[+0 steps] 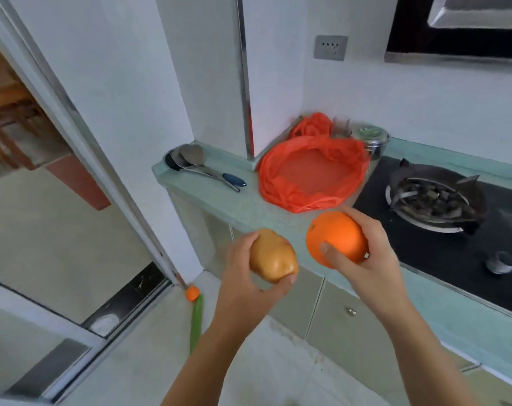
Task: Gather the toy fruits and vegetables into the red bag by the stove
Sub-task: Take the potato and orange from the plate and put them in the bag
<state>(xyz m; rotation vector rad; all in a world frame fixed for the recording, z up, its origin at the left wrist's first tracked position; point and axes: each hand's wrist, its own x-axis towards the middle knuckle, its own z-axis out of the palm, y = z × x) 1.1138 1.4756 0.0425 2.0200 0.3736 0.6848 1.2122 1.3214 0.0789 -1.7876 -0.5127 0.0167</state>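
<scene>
My left hand (246, 288) grips a tan toy potato (273, 256) in front of the counter edge. My right hand (372, 259) grips a toy orange (336, 238), held just short of the red bag (310, 171). The bag lies open on the pale green counter (219, 197), left of the stove, and looks empty inside. Down on the floor by the door frame lie a small orange toy fruit (192, 293) and a long green toy vegetable (196, 323).
A ladle and spatula (196, 164) lie on the counter's left end. The black gas stove (433, 197) sits to the right with a steel pot (372, 139) and a glass behind the bag. A small cup (501, 262) stands on the stove's front. Cabinet doors are below.
</scene>
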